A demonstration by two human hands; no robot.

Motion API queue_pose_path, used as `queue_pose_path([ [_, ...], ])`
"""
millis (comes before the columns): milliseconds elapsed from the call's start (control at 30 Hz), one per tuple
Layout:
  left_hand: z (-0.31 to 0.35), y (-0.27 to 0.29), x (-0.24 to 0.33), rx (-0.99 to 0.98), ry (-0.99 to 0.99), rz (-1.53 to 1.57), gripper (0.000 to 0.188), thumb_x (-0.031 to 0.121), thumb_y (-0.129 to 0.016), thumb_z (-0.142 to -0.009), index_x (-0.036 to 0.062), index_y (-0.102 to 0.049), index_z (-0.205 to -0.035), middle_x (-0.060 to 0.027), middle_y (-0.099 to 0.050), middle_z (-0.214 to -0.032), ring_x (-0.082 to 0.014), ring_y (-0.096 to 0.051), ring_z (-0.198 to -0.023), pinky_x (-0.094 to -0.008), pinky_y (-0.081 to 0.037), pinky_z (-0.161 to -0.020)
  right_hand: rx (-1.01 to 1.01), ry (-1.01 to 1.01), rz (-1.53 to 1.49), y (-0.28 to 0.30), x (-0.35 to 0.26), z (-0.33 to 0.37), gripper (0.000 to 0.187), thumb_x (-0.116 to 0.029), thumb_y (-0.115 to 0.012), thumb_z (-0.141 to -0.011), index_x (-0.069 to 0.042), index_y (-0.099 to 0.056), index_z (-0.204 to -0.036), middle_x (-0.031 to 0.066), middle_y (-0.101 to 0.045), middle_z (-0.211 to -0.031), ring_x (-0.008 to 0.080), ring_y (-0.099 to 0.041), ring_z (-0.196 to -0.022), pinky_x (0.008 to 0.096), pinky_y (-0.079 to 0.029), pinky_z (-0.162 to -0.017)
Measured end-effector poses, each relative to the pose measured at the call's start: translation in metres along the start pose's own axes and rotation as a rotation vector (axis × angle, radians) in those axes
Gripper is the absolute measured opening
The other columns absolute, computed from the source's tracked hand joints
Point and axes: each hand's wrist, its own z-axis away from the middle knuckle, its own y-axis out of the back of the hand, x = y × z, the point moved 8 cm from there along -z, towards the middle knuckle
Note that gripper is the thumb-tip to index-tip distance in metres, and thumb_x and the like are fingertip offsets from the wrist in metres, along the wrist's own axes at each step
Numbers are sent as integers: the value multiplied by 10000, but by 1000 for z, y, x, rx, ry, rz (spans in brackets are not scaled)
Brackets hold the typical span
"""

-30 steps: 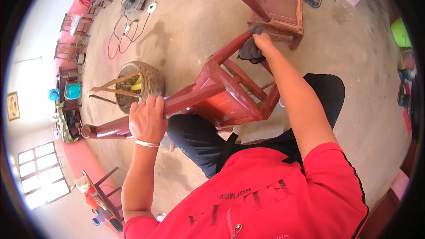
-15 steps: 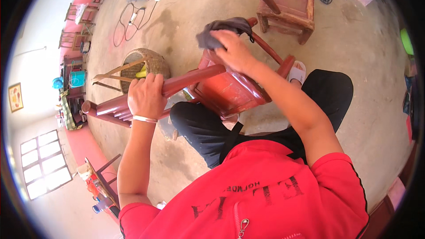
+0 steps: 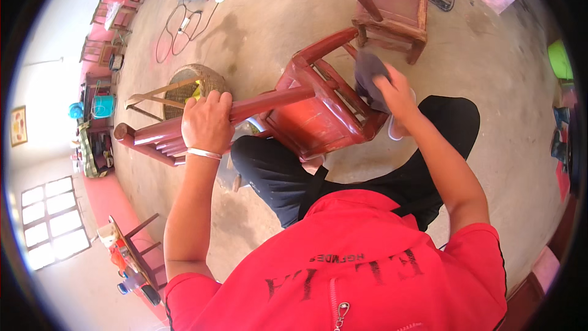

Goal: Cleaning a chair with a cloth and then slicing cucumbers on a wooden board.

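Note:
A dark red wooden chair (image 3: pixel 312 124) lies tipped over in front of my knees, its slatted back to the left and its legs up and to the right. My left hand (image 3: pixel 207 124) is wrapped round a rail of the chair's back. In my right hand (image 3: pixel 397 93) is a dark grey cloth (image 3: pixel 369 75), pressed against the leg side of the chair. The cloth hides part of that leg, and some of my right fingers are behind it.
A woven basket (image 3: pixel 215 79) with wooden strips across it and something yellow inside stands beyond the chair back. Another worn wooden chair (image 3: pixel 395 0) is at the far right. A cable (image 3: pixel 184 24) lies on the concrete floor. Shelves and a blue bucket (image 3: pixel 103 106) line the left wall.
My right hand has moved the cloth to the right and nearer, from one chair leg's end toward another leg. My left hand keeps its hold on the chair back.

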Motion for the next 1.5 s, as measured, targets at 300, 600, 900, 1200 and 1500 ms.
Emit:
queue_pose_path([
  [300, 2, -2, 1, -88, 31, -79, 107, 105, -636, -723, 144, -556, -782, -50, -572, -769, -230, -624, -749, -357, -432, -735, -120, 499, 537, -77, -9, -21, 466, -286, -475, -969, 18, -504, -1320, 217, -515, -1350, 357, -483, -1257, 412, -390, -1061],
  [600, 2, -1, 3, -81, 64, -95, 104, 111, -639, -733, 142, -571, -805, -57, -594, -799, -240, -630, -752, -365, -430, -749, -8, -63, -244, 16, 43, -17, 342, -267, -506, -962, 43, -650, -972, 102, -698, -884, 230, -629, -789, 378, -472, -764],
  [900, -13, -12, -8, -121, 68, -126, 66, 145, -633, -746, 128, -599, -800, -75, -618, -814, -260, -643, -768, -363, -451, -766, 59, 560, 575, -104, -52, 23, 409, -197, -622, -852, -68, -591, -1238, 103, -523, -1338, 328, -496, -1194, 438, -445, -921],
  [1200, -25, -50, -43, -208, 116, -129, 104, 124, -608, -761, 139, -656, -852, -94, -667, -874, -288, -661, -846, -395, -494, -776, -80, 761, 984, -63, -9, 115, 384, -85, -572, -779, -152, -662, -1147, -31, -555, -1322, 250, -492, -1192, 404, -401, -933],
  [1500, -57, -93, -92, -483, 207, -120, 276, 223, -674, -741, 130, -718, -998, -112, -709, -1019, -283, -678, -969, -405, -533, -853, 101, 701, 744, -98, -6, 26, 398, -27, -646, -745, -140, -657, -1126, 16, -540, -1263, 317, -478, -1162, 429, -378, -1015],
])
